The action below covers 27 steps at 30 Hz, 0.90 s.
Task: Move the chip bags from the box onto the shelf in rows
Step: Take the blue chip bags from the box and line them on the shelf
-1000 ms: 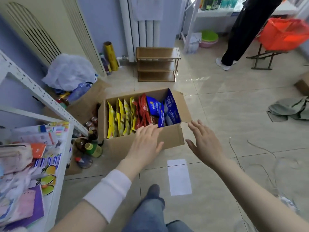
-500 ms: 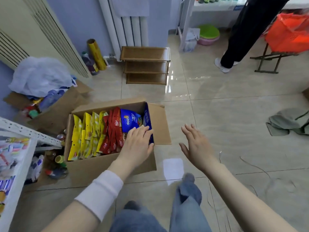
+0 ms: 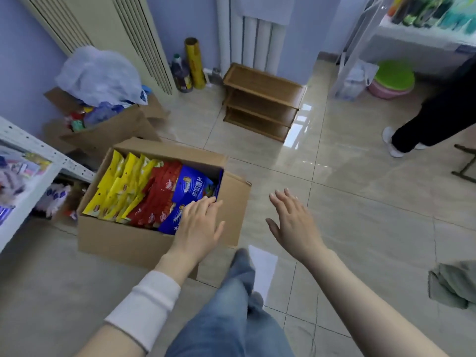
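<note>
Left hand [image 3: 198,225] fingers flat on blue chip bags [image 3: 190,188]

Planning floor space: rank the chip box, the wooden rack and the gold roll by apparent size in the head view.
1. chip box, also nearest the camera
2. wooden rack
3. gold roll, farthest back

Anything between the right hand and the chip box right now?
Only a bare strip of floor tile, seen in the head view. The right hand hovers open beside the right wall of the box, not touching it.
</note>
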Available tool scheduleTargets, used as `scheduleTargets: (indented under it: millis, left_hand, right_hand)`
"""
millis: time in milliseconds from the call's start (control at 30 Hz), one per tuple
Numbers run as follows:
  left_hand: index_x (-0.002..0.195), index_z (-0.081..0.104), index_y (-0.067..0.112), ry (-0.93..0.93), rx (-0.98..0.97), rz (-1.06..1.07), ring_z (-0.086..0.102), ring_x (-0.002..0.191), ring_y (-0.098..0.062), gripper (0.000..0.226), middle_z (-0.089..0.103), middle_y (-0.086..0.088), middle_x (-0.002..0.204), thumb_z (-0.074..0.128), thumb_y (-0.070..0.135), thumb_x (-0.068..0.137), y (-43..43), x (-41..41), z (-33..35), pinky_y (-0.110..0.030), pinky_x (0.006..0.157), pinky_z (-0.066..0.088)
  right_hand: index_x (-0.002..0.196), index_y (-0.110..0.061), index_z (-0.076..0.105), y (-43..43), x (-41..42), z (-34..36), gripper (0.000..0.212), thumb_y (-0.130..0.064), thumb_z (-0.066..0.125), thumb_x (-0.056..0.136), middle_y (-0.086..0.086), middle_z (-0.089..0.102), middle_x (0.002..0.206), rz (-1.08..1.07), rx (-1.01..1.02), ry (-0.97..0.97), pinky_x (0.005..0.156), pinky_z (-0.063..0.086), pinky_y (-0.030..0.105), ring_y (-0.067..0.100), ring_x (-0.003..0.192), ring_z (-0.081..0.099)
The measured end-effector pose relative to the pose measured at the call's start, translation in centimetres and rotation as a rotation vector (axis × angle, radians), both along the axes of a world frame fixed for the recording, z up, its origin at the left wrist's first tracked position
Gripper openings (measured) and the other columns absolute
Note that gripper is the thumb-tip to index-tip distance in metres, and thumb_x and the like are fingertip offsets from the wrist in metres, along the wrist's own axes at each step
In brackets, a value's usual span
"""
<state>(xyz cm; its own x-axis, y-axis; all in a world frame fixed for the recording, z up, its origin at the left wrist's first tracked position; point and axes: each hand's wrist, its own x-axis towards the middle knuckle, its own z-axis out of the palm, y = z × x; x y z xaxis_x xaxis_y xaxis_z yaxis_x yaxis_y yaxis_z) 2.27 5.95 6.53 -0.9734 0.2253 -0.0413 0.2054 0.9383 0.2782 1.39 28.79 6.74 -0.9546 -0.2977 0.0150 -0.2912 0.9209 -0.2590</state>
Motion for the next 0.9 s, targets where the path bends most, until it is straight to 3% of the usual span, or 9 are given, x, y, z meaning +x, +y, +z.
scheduleTargets:
  millis: [467, 600, 733, 900]
  left_hand:
    - [0.120, 0.059, 0.009, 0.077, -0.025, 0.375, 0.054, 0.117, -0.026, 0.042, 0.060, -0.009, 0.122, 0.066, 0.027, 0.082, -2.1, -8.6, 0.0, -0.044, 0.099, 0.041]
    - [0.111, 0.064, 0.006, 0.066, -0.027, 0.557, 0.061, 0.108, -0.029, 0.042, 0.065, -0.012, 0.113, 0.075, 0.023, 0.074, -3.6, -8.0, -0.2, -0.047, 0.091, 0.046]
    - [0.107, 0.066, 0.009, -0.024, -0.030, 0.799, 0.064, 0.101, -0.029, 0.042, 0.067, -0.010, 0.108, 0.078, 0.025, 0.071, -4.5, -6.5, -1.7, -0.046, 0.086, 0.049]
    - [0.114, 0.062, 0.010, -0.097, 0.003, 1.083, 0.062, 0.101, -0.028, 0.036, 0.064, -0.009, 0.113, 0.063, 0.031, 0.084, -3.0, -4.4, -3.7, -0.039, 0.086, 0.049]
  right_hand:
    - [0.126, -0.001, 0.053, -1.3, -16.7, 2.5, 0.055, -0.027, 0.069, 0.080, 0.019, 0.055, 0.128, 0.374, 0.164, -0.047, 0.098, 0.041, 0.054, 0.040, 0.123, 0.047]
    - [0.131, -0.005, 0.049, -5.4, -20.1, 2.4, 0.053, -0.032, 0.060, 0.087, 0.016, 0.050, 0.134, 0.551, 0.196, -0.063, 0.106, 0.024, 0.047, 0.036, 0.130, 0.039]
    - [0.145, -0.017, 0.023, -9.7, -22.7, 1.5, 0.056, -0.040, 0.038, 0.097, 0.004, 0.022, 0.153, 0.783, 0.250, -0.169, 0.112, 0.001, 0.030, 0.022, 0.143, 0.011]
    - [0.146, -0.017, 0.018, -12.7, -25.5, -0.8, 0.056, -0.040, 0.034, 0.097, 0.001, 0.017, 0.154, 1.006, 0.316, -0.286, 0.115, 0.004, 0.029, 0.019, 0.143, 0.008]
